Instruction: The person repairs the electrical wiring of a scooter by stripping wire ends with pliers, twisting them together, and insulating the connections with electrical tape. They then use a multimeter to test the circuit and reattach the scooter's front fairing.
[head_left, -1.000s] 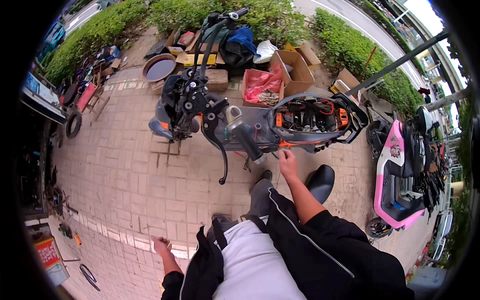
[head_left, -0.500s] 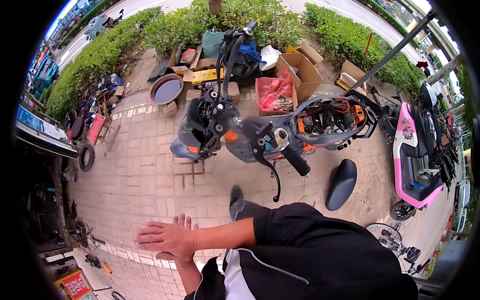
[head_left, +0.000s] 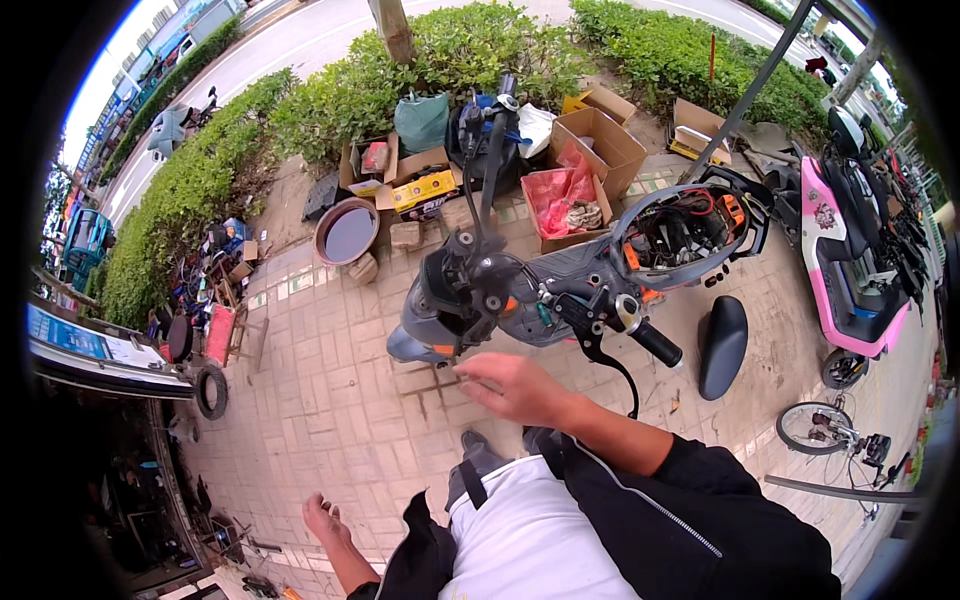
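Observation:
My right hand [head_left: 520, 390] is stretched out over the paving, its fingers pointing left and holding nothing. It is nearest to the front of a dark grey and orange electric scooter [head_left: 560, 262], and I cannot tell if it touches anything. Low on the left, my left hand [head_left: 324, 518] hangs apart from everything, its fingers loosely spread. The scooter's handlebar grip [head_left: 660, 342] and brake lever point toward me. Its seat opening [head_left: 690, 228] lies bare, with wires and orange parts inside. A black scooter seat [head_left: 722, 348] rests on the ground beside it.
Cardboard boxes [head_left: 612, 150] and a brown basin of dark liquid [head_left: 347, 232] stand along the hedge [head_left: 470, 50]. A pink scooter [head_left: 830, 260] and a bicycle wheel [head_left: 812, 428] are at the right. Left, a loose tyre [head_left: 211, 392] leans by a shop doorway.
My hands, together at the lower left before, have come apart. The right has swung up and right toward the scooter's front; the left has dropped lower. The view has shifted too.

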